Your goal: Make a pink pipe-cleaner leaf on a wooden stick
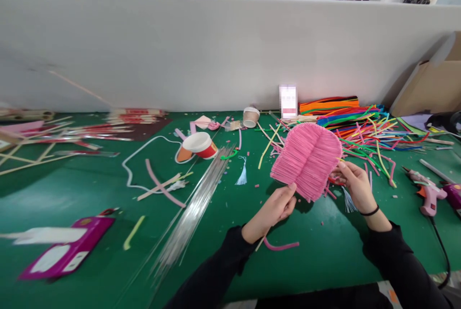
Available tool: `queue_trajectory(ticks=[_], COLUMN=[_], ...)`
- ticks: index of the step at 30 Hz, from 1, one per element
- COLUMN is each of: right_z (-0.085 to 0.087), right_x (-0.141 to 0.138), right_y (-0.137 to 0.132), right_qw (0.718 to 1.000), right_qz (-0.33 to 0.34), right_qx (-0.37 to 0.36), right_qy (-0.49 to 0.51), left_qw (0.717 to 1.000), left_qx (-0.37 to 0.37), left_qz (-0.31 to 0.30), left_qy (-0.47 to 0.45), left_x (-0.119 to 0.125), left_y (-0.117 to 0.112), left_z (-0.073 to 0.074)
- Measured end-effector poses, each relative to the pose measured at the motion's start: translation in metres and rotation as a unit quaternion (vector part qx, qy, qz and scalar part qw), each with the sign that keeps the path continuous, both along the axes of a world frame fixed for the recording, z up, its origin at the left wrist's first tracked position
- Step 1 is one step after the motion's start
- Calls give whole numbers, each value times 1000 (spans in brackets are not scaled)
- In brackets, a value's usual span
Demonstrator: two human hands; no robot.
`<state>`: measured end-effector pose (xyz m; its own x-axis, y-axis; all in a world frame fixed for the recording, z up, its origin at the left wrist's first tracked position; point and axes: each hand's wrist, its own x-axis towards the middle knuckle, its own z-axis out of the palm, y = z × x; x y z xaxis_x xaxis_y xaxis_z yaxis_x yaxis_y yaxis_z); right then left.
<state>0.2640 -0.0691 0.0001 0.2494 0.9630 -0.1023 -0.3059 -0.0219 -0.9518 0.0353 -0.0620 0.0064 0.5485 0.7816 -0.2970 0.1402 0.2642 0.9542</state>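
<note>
A pink fan-shaped piece made of pipe cleaners [308,159] is held up over the green table [108,189]. My left hand [274,208] pinches its lower edge, where a thin stick runs down from the piece. My right hand [355,183], with a black band on the wrist, grips the piece's right edge with closed fingers. A short pink pipe cleaner piece [281,245] lies on the table below my left wrist. Both arms wear black sleeves.
A heap of coloured pipe cleaners [360,124] lies behind the piece. A pink glue gun [427,191] rests at right, a bundle of thin metal wires [194,208] at centre-left, a tipped red paper cup [200,145], a magenta box [68,251], a cardboard box [430,86].
</note>
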Motion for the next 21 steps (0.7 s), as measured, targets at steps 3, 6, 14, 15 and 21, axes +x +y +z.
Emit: queue_trajectory(ticks=[3,6,14,15,21], right_z=[-3,-3,-2,-3,-3], right_x=[0,1,-1,-1,-5], right_y=[0,0,0,0,-1], right_qw=[1000,999,999,999,997], right_qz=[-3,-19,-34,-33,68], right_qx=[7,9,0,-3,-23], right_qy=[-30,-34,-9,-7,-38], left_qw=[1000,1000,999,999,999], left_qx=[5,2,-5,-5,-7], left_qz=[-10,-26,-35,-33,14], left_qy=[-3,-14,-3,-2,-28], left_x=[0,0,0,0,1], left_y=[0,-1,0,0,2], left_z=[0,-1,-4,-4,-8])
